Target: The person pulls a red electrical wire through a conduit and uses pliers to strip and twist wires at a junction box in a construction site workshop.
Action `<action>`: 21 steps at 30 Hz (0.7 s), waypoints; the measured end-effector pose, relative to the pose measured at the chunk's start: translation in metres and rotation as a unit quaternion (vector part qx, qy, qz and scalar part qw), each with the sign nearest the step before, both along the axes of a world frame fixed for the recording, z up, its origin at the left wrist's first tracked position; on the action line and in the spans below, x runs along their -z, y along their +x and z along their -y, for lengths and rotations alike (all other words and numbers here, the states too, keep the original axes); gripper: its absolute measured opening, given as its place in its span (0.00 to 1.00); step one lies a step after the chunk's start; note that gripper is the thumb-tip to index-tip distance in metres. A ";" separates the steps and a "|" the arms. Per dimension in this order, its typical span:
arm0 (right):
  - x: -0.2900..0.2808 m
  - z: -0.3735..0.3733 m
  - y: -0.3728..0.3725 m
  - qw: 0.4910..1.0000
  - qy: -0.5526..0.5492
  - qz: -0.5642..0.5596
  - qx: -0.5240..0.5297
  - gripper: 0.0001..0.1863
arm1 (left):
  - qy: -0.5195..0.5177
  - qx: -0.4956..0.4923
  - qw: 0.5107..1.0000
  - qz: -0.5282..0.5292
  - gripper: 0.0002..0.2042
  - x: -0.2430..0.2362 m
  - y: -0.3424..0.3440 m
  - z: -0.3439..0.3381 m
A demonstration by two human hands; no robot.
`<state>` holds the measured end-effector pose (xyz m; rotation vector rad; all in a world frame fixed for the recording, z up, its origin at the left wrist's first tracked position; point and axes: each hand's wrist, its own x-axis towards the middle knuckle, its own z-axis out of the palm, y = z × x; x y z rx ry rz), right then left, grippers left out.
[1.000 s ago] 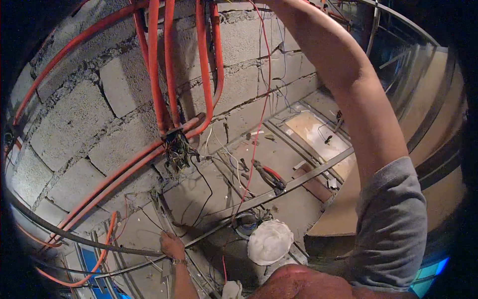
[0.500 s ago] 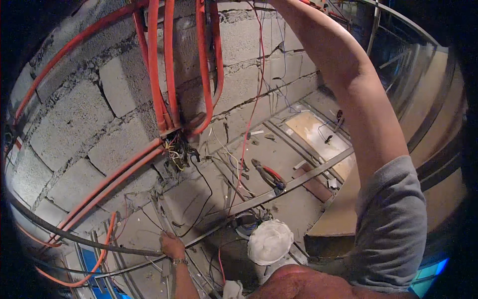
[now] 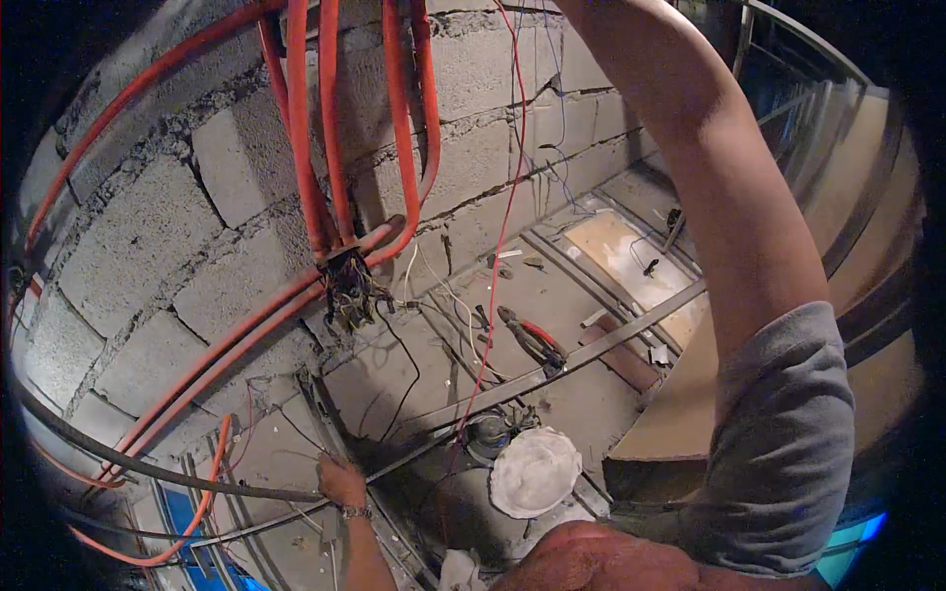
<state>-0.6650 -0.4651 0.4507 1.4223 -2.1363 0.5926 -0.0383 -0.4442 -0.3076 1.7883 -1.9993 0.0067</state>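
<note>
My left hand (image 3: pixel 342 483) is low in the view, its fingers curled at a metal rail and the end of a thick black cable (image 3: pixel 227 488). What they grip is hidden. My bare right forearm (image 3: pixel 680 98) reaches up past the upper edge, and the right hand is out of view. Ahead, a box stuffed with loose wires (image 3: pixel 347 291) sits at the wall where several orange conduits (image 3: pixel 404 148) meet. A pair of red-handled pliers (image 3: pixel 532 338) lies beyond a metal rail (image 3: pixel 581 355). One red wire (image 3: pixel 505 227) hangs down through the middle.
A wall of grey blocks (image 3: pixel 138 227) rises at the left and back. A crumpled white rounded object (image 3: pixel 536 471) is at the lower middle, beside a dark round fitting (image 3: pixel 488 436). Brown boards (image 3: pixel 670 424) stand at the right. A loose orange tube (image 3: pixel 212 492) curves at the lower left.
The view has shifted slightly. My right forearm has moved a little to the right and higher at its far end. My left hand stays in nearly the same place.
</note>
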 end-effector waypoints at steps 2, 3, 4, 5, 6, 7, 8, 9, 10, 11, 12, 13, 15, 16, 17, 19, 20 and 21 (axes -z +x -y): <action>-0.012 -0.007 -0.044 0.991 -0.126 -0.015 0.049 0.13 | 0.029 0.007 0.999 -0.024 0.14 -0.009 -0.027 0.000; -0.015 -0.013 -0.057 0.980 -0.188 -0.021 0.066 0.14 | 0.025 0.015 0.999 -0.024 0.14 -0.008 -0.032 0.003; -0.035 -0.043 -0.069 0.977 -0.189 -0.040 0.093 0.14 | 0.018 0.078 0.997 -0.018 0.14 0.001 -0.048 0.008; -0.026 -0.034 -0.053 0.981 -0.166 -0.042 0.088 0.15 | 0.016 0.100 0.995 0.005 0.13 0.005 -0.037 0.008; 0.009 0.018 -0.008 0.989 -0.142 -0.018 0.039 0.16 | 0.025 0.042 0.998 0.028 0.13 0.001 0.007 0.002; -0.003 -0.005 0.003 0.990 -0.124 -0.039 0.053 0.17 | 0.045 0.038 0.998 -0.011 0.13 0.000 -0.001 0.005; 0.005 -0.012 0.023 0.992 -0.106 -0.046 0.050 0.19 | 0.067 0.014 0.997 -0.039 0.14 -0.002 0.004 0.004; 0.012 -0.023 0.035 0.993 -0.087 -0.055 0.055 0.21 | 0.068 0.015 0.997 -0.039 0.14 -0.012 -0.003 -0.001; 0.018 -0.037 0.038 0.993 -0.086 -0.057 0.062 0.21 | 0.068 0.005 0.997 -0.024 0.14 -0.027 -0.018 -0.007; 0.023 -0.048 0.041 0.983 -0.142 -0.105 0.042 0.21 | 0.066 -0.009 0.998 -0.009 0.14 -0.036 -0.024 -0.011; 0.031 -0.052 0.047 0.969 -0.195 -0.150 0.017 0.22 | 0.067 -0.010 0.998 -0.008 0.14 -0.032 -0.021 -0.012; 0.042 -0.053 0.056 0.970 -0.194 -0.147 0.014 0.22 | 0.041 -0.015 0.999 -0.011 0.15 -0.026 -0.016 -0.012; 0.061 -0.061 0.063 0.939 -0.259 -0.214 -0.068 0.21 | 0.016 -0.012 1.000 -0.016 0.15 -0.023 -0.019 -0.011; 0.064 -0.057 0.052 0.940 -0.258 -0.213 -0.070 0.21 | 0.028 -0.010 0.999 -0.011 0.15 -0.023 -0.016 -0.009; 0.060 -0.065 0.027 0.935 -0.301 -0.071 -0.174 0.20 | 0.040 0.003 0.999 -0.010 0.15 -0.023 -0.025 -0.007; 0.066 -0.072 -0.001 0.878 -0.350 0.189 -0.268 0.17 | 0.013 0.016 1.000 -0.017 0.15 -0.009 -0.020 -0.001; 0.073 -0.078 -0.007 0.848 -0.360 0.297 -0.250 0.16 | -0.014 0.031 0.999 -0.021 0.14 -0.010 -0.020 -0.001; 0.084 -0.077 -0.012 0.848 -0.358 0.300 -0.251 0.16 | -0.011 0.029 0.999 -0.020 0.14 -0.011 -0.019 -0.003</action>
